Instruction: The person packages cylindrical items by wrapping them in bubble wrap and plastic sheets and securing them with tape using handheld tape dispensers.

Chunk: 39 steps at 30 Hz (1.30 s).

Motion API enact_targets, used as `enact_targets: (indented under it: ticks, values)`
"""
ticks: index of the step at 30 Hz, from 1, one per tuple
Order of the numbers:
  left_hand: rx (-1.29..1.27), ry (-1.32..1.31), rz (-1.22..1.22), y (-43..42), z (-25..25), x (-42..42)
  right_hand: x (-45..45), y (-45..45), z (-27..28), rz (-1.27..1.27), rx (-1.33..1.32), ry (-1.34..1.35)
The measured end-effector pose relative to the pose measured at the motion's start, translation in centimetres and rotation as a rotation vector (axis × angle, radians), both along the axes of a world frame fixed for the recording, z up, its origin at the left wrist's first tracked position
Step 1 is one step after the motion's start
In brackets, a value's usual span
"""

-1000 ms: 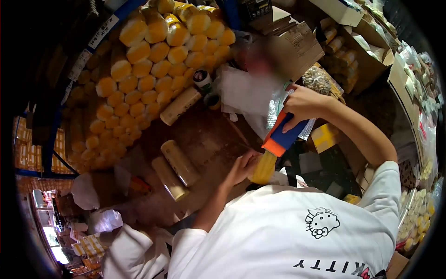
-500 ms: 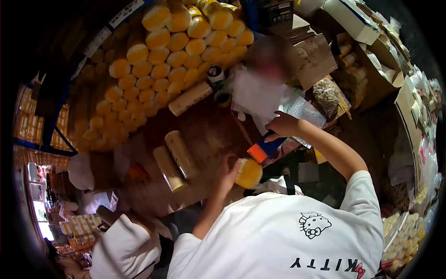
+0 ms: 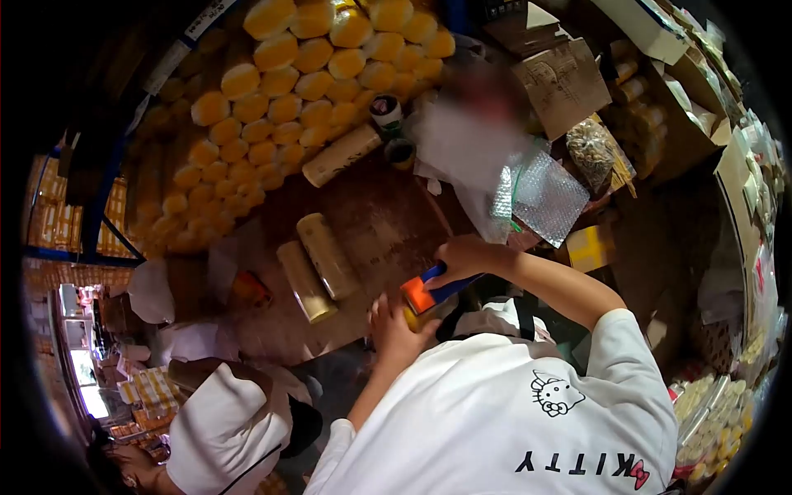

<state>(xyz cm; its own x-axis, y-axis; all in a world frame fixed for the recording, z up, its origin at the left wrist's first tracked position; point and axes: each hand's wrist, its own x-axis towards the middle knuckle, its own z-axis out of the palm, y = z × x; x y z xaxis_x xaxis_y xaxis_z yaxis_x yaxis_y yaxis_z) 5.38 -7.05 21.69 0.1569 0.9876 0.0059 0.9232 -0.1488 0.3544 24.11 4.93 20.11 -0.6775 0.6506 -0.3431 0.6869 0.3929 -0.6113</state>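
My left hand is around a yellow-wrapped roll, which is mostly hidden by the fingers and a blue tape dispenser. The dispenser's orange front is against the roll's top. My right hand grips the dispenser from the right side. Left of my hands, two tan cylinders lie side by side on the brown table. Farther back lies another tan cylinder with dark marks.
Many yellow-ended rolls are stacked at the back left. A person in white is across the table, beside bubble wrap. Another person's white sleeve is at lower left. Cardboard and bagged goods stand at the right.
The dispenser and my right hand have moved down and left onto the roll. My left hand has shifted left with the roll. The view has shifted slightly.
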Motion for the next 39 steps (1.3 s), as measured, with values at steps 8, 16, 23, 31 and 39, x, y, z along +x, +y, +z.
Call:
enact_targets:
  ticks: [8,16,23,31,39]
  values:
    - [-0.080,-0.167,0.158,-1.3,-3.9,-3.3,-2.7,-1.9,-0.3,-0.073,0.206,0.034]
    - [0.135,-0.490,-0.072,-3.2,-9.0,-10.4,8.5,2.1,0.4,-0.036,0.311,-0.163]
    - [-0.303,-0.546,0.070,-0.5,-13.2,-13.1,25.5,3.1,9.1,-0.219,0.553,-0.848]
    - [-0.293,-0.337,-0.154,2.5,-16.1,-12.9,25.3,-0.1,9.1,-0.310,0.485,-0.891]
    - [-0.062,0.288,-0.350,1.8,-14.0,-7.2,27.0,-0.5,7.2,-0.370,0.408,-0.811]
